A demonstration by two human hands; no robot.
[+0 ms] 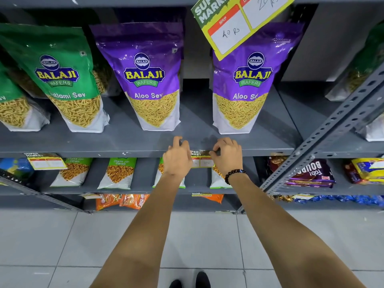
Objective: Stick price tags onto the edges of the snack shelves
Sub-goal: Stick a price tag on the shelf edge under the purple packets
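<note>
Left hand (177,157) and right hand (227,155), fingers curled, pinch the tag (201,160) at its two ends against the shelf edge (104,154), below the Aloo Sev bags. Risk: uneven pressing leaves it crooked or peeling.

I'm looking into a shop: grey metal shelves (145,151) stocked with snack packets (151,80), price tags (239,23) hanging from their edges.

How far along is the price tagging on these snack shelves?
Done: a tag hangs on this shelf edge at left, another above. In hand: left hand and right hand press a tag onto it. Left: cannot tell.
</note>
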